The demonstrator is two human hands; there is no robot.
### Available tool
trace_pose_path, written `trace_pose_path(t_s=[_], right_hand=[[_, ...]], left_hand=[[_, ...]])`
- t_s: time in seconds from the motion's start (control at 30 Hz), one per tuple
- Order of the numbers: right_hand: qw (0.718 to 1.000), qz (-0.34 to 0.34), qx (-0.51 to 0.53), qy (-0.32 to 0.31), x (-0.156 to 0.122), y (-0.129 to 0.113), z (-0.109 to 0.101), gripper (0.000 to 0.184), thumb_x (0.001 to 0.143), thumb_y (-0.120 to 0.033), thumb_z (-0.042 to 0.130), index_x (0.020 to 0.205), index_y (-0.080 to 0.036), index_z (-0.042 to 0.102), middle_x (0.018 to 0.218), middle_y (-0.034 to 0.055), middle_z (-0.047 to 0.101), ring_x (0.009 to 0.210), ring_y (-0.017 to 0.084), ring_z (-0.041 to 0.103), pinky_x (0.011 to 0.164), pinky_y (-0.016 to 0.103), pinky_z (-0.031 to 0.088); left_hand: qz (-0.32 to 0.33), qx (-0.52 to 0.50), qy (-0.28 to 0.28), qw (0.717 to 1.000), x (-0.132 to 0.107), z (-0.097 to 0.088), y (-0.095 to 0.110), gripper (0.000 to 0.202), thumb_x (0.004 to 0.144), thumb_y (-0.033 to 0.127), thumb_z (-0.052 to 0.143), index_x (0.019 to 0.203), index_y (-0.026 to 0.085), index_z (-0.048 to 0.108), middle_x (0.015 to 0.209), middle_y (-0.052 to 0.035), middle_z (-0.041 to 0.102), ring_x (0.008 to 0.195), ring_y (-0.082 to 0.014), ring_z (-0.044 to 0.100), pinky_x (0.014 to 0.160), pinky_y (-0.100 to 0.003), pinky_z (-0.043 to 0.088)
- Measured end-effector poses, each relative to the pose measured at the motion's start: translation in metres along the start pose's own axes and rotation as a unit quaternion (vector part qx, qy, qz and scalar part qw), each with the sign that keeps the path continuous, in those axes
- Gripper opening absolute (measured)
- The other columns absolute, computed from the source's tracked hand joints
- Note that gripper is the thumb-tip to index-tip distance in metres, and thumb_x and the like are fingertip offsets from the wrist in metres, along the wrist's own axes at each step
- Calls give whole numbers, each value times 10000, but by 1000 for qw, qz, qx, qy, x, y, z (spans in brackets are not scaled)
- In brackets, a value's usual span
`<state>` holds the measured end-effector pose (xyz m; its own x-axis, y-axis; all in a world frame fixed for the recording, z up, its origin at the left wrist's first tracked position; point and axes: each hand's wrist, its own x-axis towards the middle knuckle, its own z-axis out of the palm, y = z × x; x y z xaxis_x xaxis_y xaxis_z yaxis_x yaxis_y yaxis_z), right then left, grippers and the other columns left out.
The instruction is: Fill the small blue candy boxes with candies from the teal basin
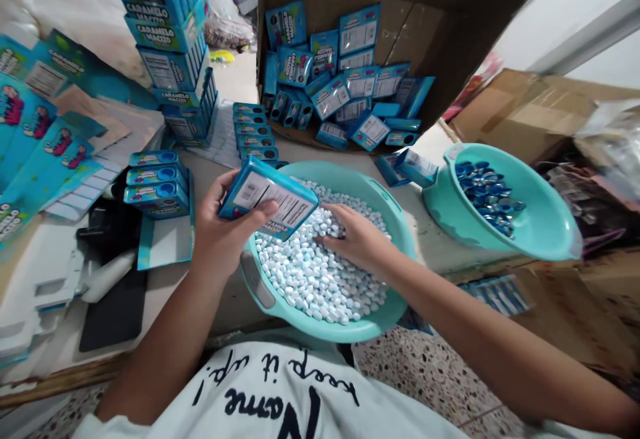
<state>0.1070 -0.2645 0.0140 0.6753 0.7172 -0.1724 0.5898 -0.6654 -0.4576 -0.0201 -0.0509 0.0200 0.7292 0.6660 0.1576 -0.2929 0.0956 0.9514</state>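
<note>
My left hand [225, 219] grips a blue candy box [273, 196], thumb across its white label panel, tilted over the rim of a turquoise tub [257, 286]. The tub holds many small white and pale blue candies [320, 286]. My right hand [355, 236] reaches into these candies just right of the box's corner. Its fingers and thumb curve around some of them, and the fingertips are partly hidden in the pile.
A cardboard box [425, 32] lies on its side behind, holding many blue boxes. Stacked display boxes [170, 39] rise at the left, near flat printed cartons [45, 139]. On the right stands a second turquoise tub [540, 226] with shiny blue wrapped pieces [485, 192].
</note>
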Motion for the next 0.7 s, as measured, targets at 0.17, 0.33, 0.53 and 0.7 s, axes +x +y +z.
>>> trace_pose_path(t_s=[0.17,0.33,0.53,0.7], right_hand=[[997,-65,-29,39,0,-19,-10,582,967,-392,597,1509,-211,486,1586,148,426,1458,383,411,1181,608,399],[975,-216,-42,-19,1,-58,16,655,1030,-485,496,1596,-185,360,1682,110,254,1561,363,194,1273,582,239],[963,-265,-35,-37,-1,-26,27,525,1055,-244,368,1560,-110,413,1636,133,355,1555,264,251,1272,486,294],[965,-242,-87,-55,-13,0,10,622,873,-30,466,1487,-111,523,1589,145,434,1515,299,343,1233,516,360]], left_hand=[[-77,-24,33,996,-6,-25,11,473,594,420,983,886,168,709,773,1,679,657,-131,647,586,-177,558],[-41,-44,52,997,-3,-36,17,546,557,523,997,882,199,702,887,-24,727,885,-224,720,744,-277,638],[-67,-75,-12,995,7,-10,11,518,634,422,964,1008,208,676,987,-20,733,991,-215,715,871,-271,608],[-88,-50,-62,993,22,27,-6,604,562,379,980,1018,180,637,939,-29,738,830,-201,726,729,-239,597]])
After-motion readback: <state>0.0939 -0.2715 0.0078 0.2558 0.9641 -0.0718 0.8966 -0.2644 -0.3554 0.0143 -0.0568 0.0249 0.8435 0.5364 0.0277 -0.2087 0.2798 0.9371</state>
